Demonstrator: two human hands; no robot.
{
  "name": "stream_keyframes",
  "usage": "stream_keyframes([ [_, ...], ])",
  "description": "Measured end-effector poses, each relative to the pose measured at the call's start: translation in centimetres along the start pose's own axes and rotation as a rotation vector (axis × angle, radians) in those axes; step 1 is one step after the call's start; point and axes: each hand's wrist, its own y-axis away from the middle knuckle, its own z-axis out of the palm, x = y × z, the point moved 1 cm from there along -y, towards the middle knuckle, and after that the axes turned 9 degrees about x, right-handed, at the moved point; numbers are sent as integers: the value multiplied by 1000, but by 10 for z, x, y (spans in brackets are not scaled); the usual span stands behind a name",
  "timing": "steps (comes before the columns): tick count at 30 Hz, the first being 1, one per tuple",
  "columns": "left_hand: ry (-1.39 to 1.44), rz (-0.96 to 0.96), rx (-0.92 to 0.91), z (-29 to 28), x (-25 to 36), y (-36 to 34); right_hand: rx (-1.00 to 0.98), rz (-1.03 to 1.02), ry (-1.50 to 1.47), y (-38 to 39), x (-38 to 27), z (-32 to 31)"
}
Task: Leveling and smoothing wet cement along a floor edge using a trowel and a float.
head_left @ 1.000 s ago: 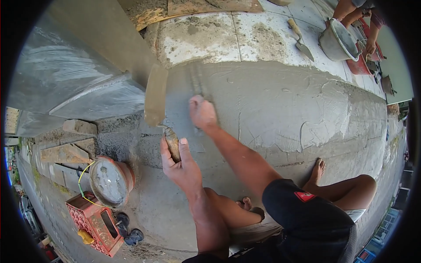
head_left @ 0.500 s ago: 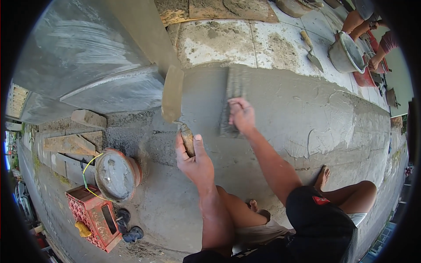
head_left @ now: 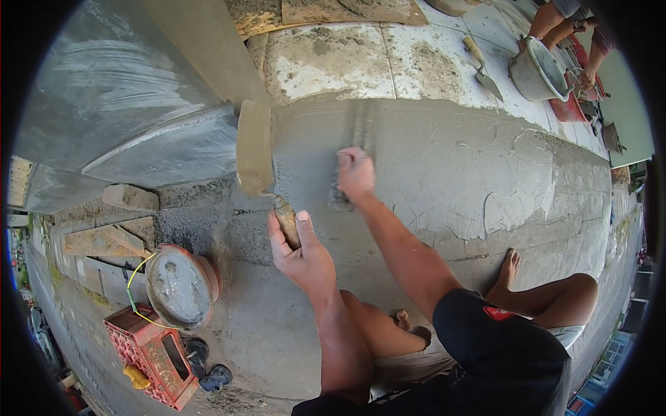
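My left hand (head_left: 300,251) grips the wooden handle of a trowel (head_left: 254,148), whose long flat blade stands on edge against the left end of a band of wet grey cement (head_left: 451,166). My right hand (head_left: 356,172) is closed on a dark brush or sponge (head_left: 339,199) pressed onto the wet cement, with streak marks running up from it. I crouch barefoot on the cement, one foot (head_left: 508,269) to the right.
A bucket of mortar (head_left: 182,286) and a red crate (head_left: 149,353) stand at lower left, with stacked bricks (head_left: 104,239) beyond. At upper right lie a second trowel (head_left: 483,71) and a grey basin (head_left: 538,69), beside another person's legs (head_left: 551,15).
My right hand has swept rightward and then down across the wet cement, leaving streaks. The left hand keeps the trowel at the same edge.
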Motion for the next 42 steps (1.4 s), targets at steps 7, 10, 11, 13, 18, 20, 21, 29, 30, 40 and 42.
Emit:
stream_keyframes([
  [7, 8, -52, -18, 7, 7, 7, -142, -67, -102, 40, -2, 20],
  [10, -20, 8, -40, 11, 13, 17, -161, -193, -24, 60, -13, 85],
  [11, -25, 14, -71, 12, 14, 20, -155, -221, 35, 62, -15, 95],
  [13, -82, 54, -42, 10, 16, 23, -160, -177, 142, 60, -17, 93],
  [18, -171, 53, -52, 19, 21, 38, -293, -253, 322, 13, -15, 4],
  [20, -172, 119, -21, 26, 24, 46, -247, -233, 364, -19, 1, -53],
  [21, -192, 117, -51, 29, 26, 50, -222, -204, 407, -37, 13, -84],
  [29, -294, -9, -152, 58, 28, 75, 162, -337, 318, -172, 128, -383],
  [30, -267, -77, -187, 63, 28, 77, 249, -217, 318, -181, 137, -415],
  [40, -178, -109, -222, 93, 21, 79, 32, -326, 83, -85, 112, -371],
  [42, -147, -117, -202, 98, 21, 77, -100, -261, 108, -30, 97, -289],
])
